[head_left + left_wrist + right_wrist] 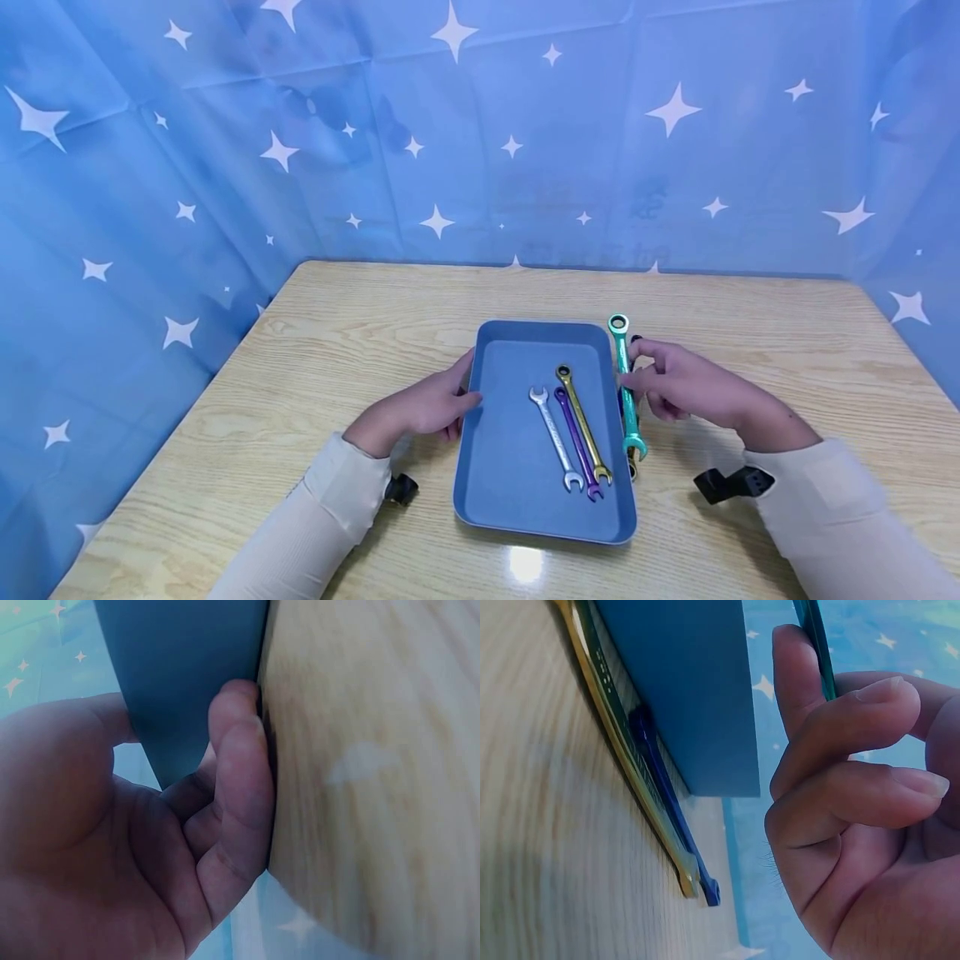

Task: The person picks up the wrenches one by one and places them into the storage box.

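A blue-grey tray lies on the table, holding a silver wrench, a purple wrench and a gold wrench side by side. My left hand grips the tray's left side, thumb over the rim and fingers against the outer wall. With thumb and forefinger, my right hand pinches a green ratcheting wrench just outside the tray's right rim. Below it, in the right wrist view, another gold wrench and a dark blue wrench lie on the table along the tray's wall.
The wooden table extends around the tray on all sides. Behind it hangs a blue curtain with white stars. A black strap mount sits on the right wrist, and a similar black mount on the left.
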`<state>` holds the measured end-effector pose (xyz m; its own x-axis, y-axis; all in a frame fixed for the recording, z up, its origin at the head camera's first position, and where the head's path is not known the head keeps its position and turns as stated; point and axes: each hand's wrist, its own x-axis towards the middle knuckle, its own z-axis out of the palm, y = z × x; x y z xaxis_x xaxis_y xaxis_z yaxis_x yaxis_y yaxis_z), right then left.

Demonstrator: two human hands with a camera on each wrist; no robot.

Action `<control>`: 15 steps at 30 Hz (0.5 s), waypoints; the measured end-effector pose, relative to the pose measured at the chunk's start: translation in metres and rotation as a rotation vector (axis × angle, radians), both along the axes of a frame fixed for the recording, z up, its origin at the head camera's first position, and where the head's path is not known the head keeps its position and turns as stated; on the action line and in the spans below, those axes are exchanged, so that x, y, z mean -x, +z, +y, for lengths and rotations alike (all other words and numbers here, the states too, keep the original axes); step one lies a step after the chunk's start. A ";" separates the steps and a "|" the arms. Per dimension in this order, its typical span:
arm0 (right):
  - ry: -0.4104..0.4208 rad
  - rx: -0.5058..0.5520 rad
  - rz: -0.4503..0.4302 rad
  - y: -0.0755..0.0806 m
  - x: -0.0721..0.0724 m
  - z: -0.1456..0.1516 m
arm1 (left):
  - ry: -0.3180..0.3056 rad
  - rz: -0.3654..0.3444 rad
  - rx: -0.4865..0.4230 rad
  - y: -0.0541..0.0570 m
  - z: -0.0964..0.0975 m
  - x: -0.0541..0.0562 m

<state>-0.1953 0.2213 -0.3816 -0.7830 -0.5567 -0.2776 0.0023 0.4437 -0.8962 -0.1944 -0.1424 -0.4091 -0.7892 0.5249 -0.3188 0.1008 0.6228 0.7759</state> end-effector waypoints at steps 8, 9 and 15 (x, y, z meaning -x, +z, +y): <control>0.019 0.020 -0.022 0.000 -0.004 -0.007 | 0.006 -0.003 0.018 0.000 0.001 0.000; 0.024 0.026 -0.022 0.000 -0.005 -0.007 | 0.006 -0.004 0.017 0.000 0.001 0.000; 0.042 0.034 -0.011 -0.001 -0.007 -0.012 | 0.010 -0.008 0.005 -0.002 0.000 0.000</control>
<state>-0.1884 0.2092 -0.3830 -0.7555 -0.5984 -0.2667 -0.0059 0.4132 -0.9106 -0.1949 -0.1421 -0.4106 -0.7918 0.5156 -0.3273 0.0888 0.6274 0.7736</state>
